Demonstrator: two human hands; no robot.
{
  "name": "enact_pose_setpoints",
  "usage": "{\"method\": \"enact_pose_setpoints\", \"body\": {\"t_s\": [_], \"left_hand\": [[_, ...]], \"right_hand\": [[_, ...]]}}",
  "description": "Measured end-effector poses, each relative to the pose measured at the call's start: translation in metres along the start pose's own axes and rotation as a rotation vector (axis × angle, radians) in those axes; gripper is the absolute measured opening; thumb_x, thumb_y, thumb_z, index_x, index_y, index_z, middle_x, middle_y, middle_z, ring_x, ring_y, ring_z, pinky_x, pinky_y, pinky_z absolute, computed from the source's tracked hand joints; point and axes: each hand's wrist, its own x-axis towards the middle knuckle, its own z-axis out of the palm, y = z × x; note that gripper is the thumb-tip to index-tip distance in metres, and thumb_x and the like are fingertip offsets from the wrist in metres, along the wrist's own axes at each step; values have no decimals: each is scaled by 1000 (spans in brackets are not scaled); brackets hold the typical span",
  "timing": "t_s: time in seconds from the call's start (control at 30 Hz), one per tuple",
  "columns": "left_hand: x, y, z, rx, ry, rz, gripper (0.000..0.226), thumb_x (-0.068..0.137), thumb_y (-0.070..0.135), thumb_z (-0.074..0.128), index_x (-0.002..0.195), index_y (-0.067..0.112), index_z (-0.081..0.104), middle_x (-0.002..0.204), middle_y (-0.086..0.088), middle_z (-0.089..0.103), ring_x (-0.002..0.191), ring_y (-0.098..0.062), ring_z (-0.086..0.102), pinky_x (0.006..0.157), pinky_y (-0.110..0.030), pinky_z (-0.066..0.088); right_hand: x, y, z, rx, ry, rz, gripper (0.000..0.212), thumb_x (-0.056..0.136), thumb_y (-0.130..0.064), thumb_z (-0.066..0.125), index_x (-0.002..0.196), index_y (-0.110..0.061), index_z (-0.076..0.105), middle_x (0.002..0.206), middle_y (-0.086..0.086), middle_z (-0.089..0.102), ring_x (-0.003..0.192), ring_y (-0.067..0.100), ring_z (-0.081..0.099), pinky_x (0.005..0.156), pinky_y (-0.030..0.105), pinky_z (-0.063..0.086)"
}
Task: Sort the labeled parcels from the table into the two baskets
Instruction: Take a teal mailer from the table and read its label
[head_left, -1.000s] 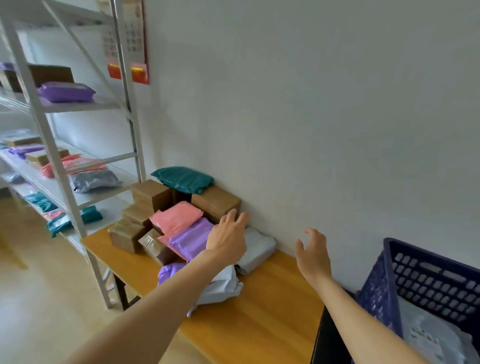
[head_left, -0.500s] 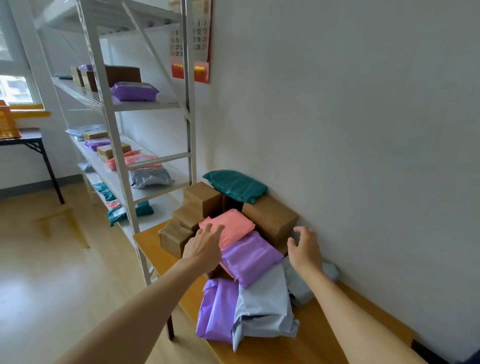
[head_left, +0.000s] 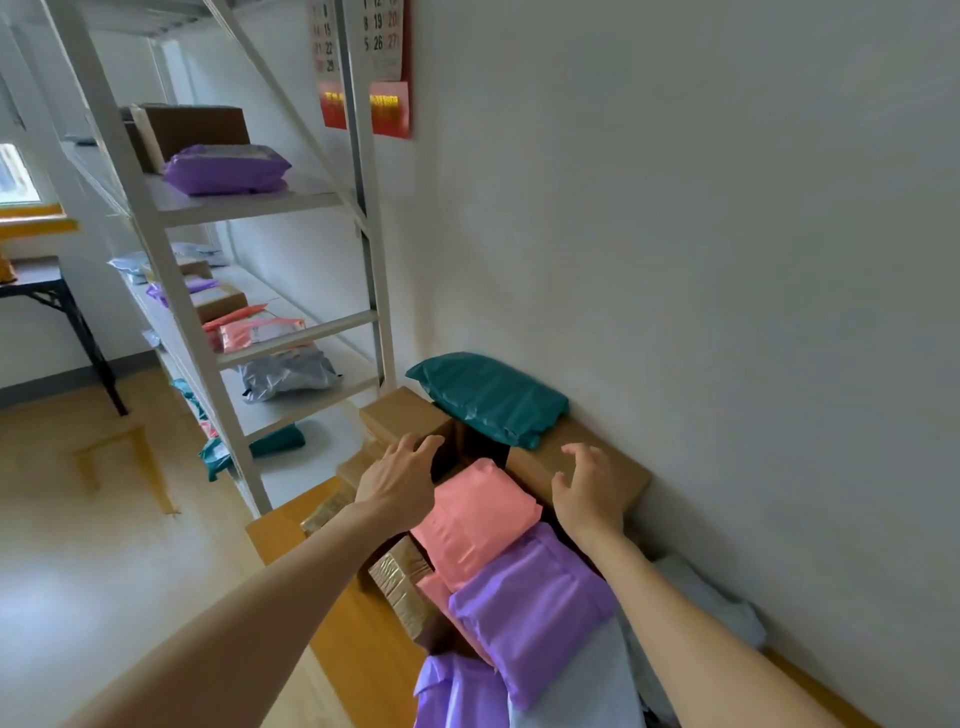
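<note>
My left hand (head_left: 397, 483) and right hand (head_left: 587, 496) hover with fingers (head_left: 426, 451) spread, holding nothing; the teal bag (head_left: 488, 397) looks soft, light, slippery; I'd grip both ends.

Two hands (head_left: 397, 486) (head_left: 587, 493); one calendar (head_left: 387, 62)

The left arm (head_left: 249, 623) stretches from the lower left toward centre frame, and the right arm (head_left: 691, 634) from the lower right. The left hand (head_left: 397, 483) and right hand (head_left: 584, 493) hover side by side, backs up, fingers spread and slightly bent, gripping nothing.
</note>
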Motion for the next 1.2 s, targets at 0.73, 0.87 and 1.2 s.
{"method": "enact_pose_setpoints", "body": {"t_s": [0.73,0.87,1.2], "left_hand": [[207,-92,92,-28,-214,363,59,95,15,48,147,31,27,157,-5,22,142,-28,28,108,-39,38],[232,-107,96,-13,-191,408,55,98,19,44,149,30,25,159,-6,15,146,-28,17,115,-41,25],[246,-124,121,-46,-177,482,62,95,11,46,149,31,23,159,-7,15,147,-26,13,119,-39,12]], "right_hand": [[117,-28,145,-597,-50,9,62,95,-27,54,148,-13,25,158,15,13,147,26,10,119,35,10],[133,-33,163,-722,-54,47,68,95,-24,56,151,-13,19,159,14,10,148,25,7,120,38,4],[152,-35,190,-907,52,100,70,61,-1,84,127,-6,60,134,21,55,124,30,55,104,45,43]]}}
